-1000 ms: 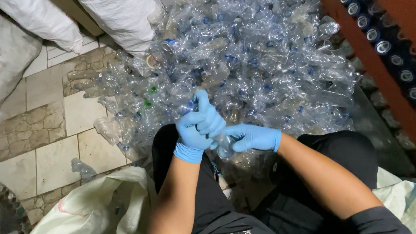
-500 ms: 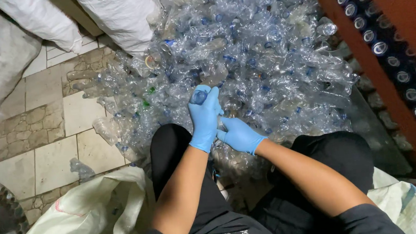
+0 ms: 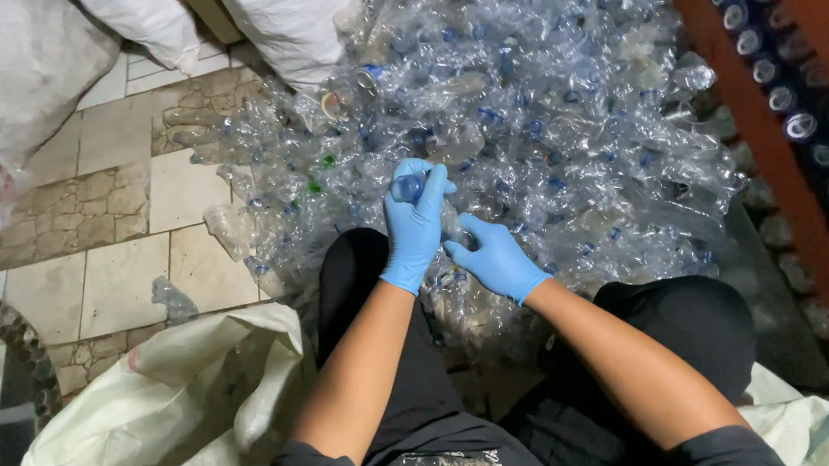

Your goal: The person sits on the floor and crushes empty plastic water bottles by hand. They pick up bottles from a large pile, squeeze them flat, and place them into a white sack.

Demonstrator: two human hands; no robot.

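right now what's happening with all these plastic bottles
A seated person in blue gloves works at a big pile of crushed clear plastic bottles on a tiled floor. The left hand grips the top of one clear bottle, while the right hand steadies its lower part. An open white sack lies at the person's left.
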